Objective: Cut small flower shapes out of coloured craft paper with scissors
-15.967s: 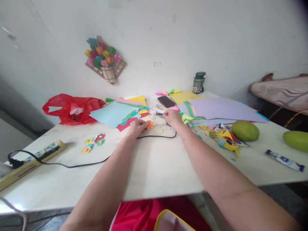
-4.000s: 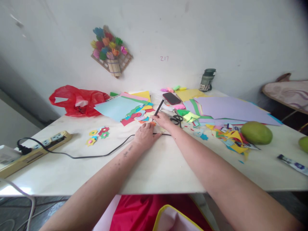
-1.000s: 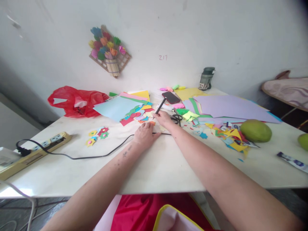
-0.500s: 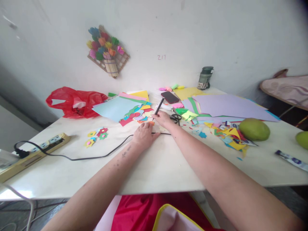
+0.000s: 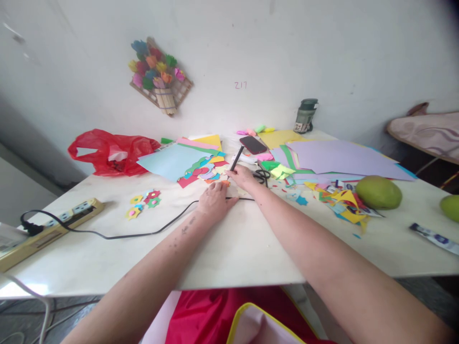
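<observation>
My right hand point(image 5: 242, 177) grips a slim black pen point(image 5: 237, 158), tilted with its tip down by the fingertips of my other hand. Flat on the tabletop lies my left hand point(image 5: 215, 199), its thumb stretched toward the right. A small orange paper piece point(image 5: 225, 183) shows at its fingertips, mostly hidden. Just beyond is a heap of cut paper shapes point(image 5: 203, 170) in several colours. Black-handled scissors point(image 5: 263, 177) rest behind my right wrist. Small paper flowers point(image 5: 134, 212) lie to the left.
A black cord point(image 5: 143, 234) runs from the power strip point(image 5: 53, 229) under my hands. Paper scraps point(image 5: 340, 203), a green mango point(image 5: 379, 192) and a glue tube point(image 5: 434, 238) lie right. Behind are a phone point(image 5: 253, 145), purple sheets point(image 5: 337, 155), a red bag point(image 5: 103, 148) and a bottle point(image 5: 305, 116).
</observation>
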The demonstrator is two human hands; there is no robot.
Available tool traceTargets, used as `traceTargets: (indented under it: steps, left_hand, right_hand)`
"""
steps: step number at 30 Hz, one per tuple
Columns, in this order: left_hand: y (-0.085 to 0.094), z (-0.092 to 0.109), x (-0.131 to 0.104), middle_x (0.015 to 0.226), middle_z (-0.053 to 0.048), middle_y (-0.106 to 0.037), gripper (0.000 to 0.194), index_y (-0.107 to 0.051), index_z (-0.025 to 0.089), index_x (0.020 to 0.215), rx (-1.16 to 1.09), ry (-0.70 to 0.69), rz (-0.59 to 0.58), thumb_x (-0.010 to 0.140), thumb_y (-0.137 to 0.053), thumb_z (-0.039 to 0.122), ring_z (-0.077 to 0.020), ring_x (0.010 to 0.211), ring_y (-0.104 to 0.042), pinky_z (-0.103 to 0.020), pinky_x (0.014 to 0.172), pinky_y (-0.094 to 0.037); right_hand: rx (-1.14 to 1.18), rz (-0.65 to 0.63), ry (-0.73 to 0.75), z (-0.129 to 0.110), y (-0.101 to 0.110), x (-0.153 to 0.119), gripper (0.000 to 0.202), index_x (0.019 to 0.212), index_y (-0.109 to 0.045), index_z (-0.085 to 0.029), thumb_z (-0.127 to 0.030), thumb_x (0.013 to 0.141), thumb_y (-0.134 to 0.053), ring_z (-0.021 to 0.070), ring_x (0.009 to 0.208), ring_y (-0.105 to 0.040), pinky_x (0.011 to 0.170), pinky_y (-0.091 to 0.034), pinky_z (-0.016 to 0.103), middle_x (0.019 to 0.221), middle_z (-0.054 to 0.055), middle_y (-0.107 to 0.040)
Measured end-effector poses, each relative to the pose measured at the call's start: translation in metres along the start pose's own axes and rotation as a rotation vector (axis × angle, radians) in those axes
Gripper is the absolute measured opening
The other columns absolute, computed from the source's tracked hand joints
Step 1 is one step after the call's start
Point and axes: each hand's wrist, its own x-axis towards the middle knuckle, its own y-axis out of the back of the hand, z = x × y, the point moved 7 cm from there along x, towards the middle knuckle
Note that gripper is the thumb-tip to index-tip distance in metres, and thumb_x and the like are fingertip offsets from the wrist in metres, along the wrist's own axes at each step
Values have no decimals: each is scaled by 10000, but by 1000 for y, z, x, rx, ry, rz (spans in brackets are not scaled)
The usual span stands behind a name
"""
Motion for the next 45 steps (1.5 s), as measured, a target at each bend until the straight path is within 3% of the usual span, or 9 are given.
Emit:
traceTargets:
  steps: [26,45]
  left_hand:
    - [2,1,-1,1281,-131,-502,543,-494,163,1269,3,-2,8,901,-366,541,-279,1245,-434,-366,995,-392]
    - [1,1,-1,1289,-133,-495,558,-480,159,1293,-8,-10,10,903,-359,539,-278,1255,-424,-374,1013,-378]
  right_hand:
    - [-40,-12,-12,0,2,-1,280,853,-677,-156,-393,861,-529,183,765,-623,683,-417,251,804,64,-691]
    - [151,18,-50,2,8,-3,263,805,-660,-146,-374,855,-538,169,745,-611,669,-425,244,764,56,-683]
